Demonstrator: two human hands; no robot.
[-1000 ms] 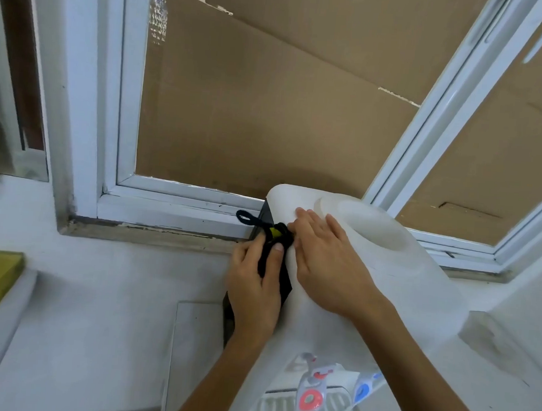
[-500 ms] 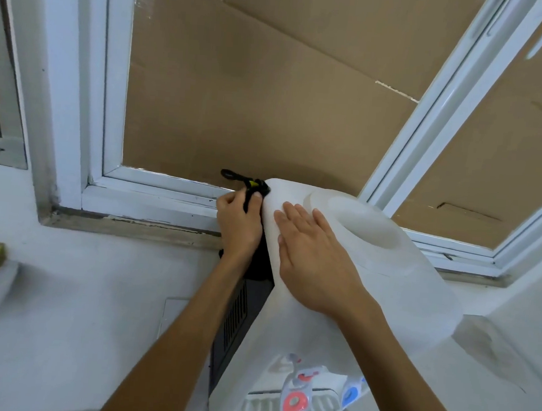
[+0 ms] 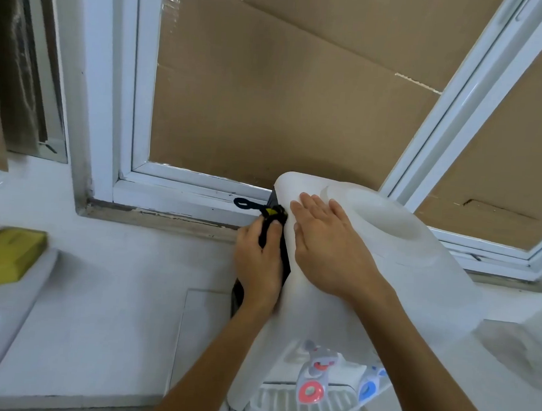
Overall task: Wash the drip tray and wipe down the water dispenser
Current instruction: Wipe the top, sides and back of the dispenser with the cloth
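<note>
A white water dispenser stands on the white counter, seen from above, with its round top opening empty. My left hand presses a dark cloth with a yellow tag and a loop against the dispenser's black left side panel. My right hand lies flat on the dispenser's top, fingers straight. At the bottom sit the red tap, the blue tap and the white ribbed drip tray.
A yellow sponge lies on a white sink edge at the left. Behind the dispenser is a white window frame backed with cardboard. A wall corner rises at the right.
My left hand with the cloth has slid down the dispenser's side from its top corner. The right hand stays flat on top. The view has shifted slightly.
</note>
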